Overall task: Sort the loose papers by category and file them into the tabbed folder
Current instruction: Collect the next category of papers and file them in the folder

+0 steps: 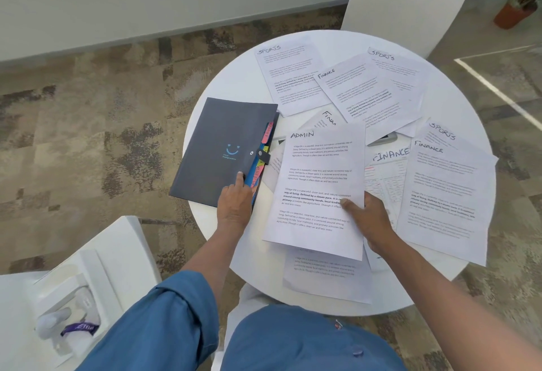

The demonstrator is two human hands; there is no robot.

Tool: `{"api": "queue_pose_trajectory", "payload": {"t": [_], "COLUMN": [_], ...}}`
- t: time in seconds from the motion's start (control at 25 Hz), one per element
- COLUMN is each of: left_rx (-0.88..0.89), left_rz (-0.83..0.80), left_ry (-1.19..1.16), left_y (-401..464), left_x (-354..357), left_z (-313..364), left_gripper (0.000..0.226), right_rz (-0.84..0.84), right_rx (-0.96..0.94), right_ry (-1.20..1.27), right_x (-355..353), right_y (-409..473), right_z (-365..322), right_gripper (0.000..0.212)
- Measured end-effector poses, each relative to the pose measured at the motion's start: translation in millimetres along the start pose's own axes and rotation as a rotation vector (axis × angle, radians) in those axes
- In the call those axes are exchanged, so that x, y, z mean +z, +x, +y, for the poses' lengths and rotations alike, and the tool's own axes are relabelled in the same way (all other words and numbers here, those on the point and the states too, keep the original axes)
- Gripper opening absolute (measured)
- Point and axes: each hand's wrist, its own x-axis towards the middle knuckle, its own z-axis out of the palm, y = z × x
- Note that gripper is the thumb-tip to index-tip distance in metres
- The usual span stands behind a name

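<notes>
Near centre of the round table [228,83]: ADMIN sheet [318,189], pinched at its right edge by the right hand [366,215], thumb on top, fingers hidden beneath. Just to its left, the tabbed folder [223,148], snapped closed, left hand [234,203] resting on the near corner with index finger extended toward the coloured tabs. Probably light, floppy, slippery paper; best gripped at an edge, supported from below, fed flat behind the matching tab.
</notes>
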Motion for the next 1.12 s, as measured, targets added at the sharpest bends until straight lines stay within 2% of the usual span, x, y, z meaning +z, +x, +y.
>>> {"api": "queue_pose_trajectory", "payload": {"t": [0.32,0.48,0.64,0.8,1.12], "left_rx": [-0.035,-0.044,-0.053,-0.042,-0.022], "left_rz": [0.025,0.036,0.042,0.046,0.068], "left_ry": [-0.048,-0.091,-0.15,-0.191,-0.07], "left_y": [1.1,-2.7,-7.6,-9.9,-14.3], "left_x": [17.2,9.2,0.1,-6.6,-17.6], "left_z": [-1.7,-2.3,-6.5,-14.3,-12.7], "left_gripper": [0.055,0.049,0.042,0.033,0.035], "right_rz": [0.002,-0.018,-0.02,-0.024,-0.019], "right_rx": [0.025,0.027,0.011,0.006,0.012], "right_ry": [0.004,0.015,0.05,0.036,0.017], "right_x": [-8.5,-5.8,-2.8,0.9,3.1], "right_y": [-3.6,-4.9,-6.2,-8.2,-10.1], "right_z": [8.3,10.5,8.2,7.4,7.7], "right_gripper": [0.022,0.028,0.015,0.013,0.017]}}
